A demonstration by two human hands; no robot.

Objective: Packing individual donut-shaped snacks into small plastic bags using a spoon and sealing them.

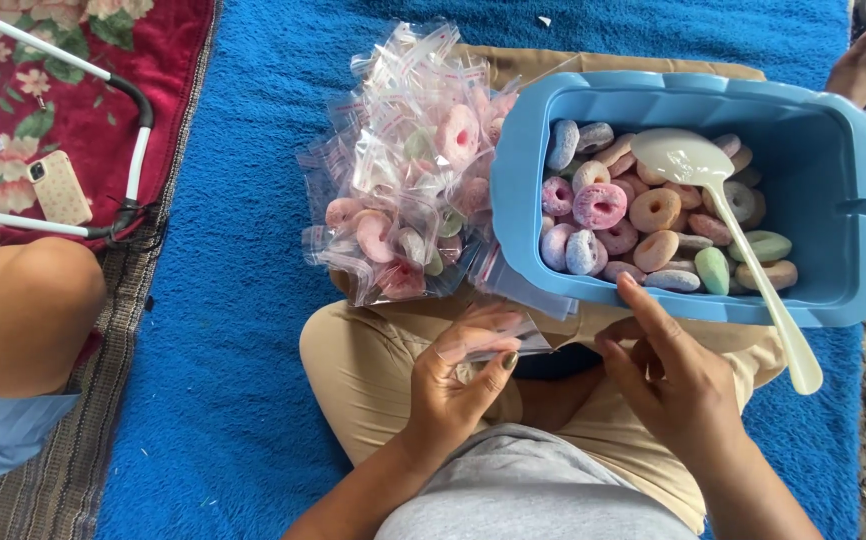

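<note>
Left hand (458, 375) pinches a small clear zip bag (498, 338) shut between thumb and fingers, just below the blue tub (833, 200). Right hand (668, 370) half open, empty, fingertip at the tub's near rim. Tub holds pastel ring sweets (601, 205) and a white spoon (723, 200); filled bag pile (408, 170) left of the tub

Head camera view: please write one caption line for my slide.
Left hand holds a small clear bag; right hand beside a blue tub of ring sweets.
</note>
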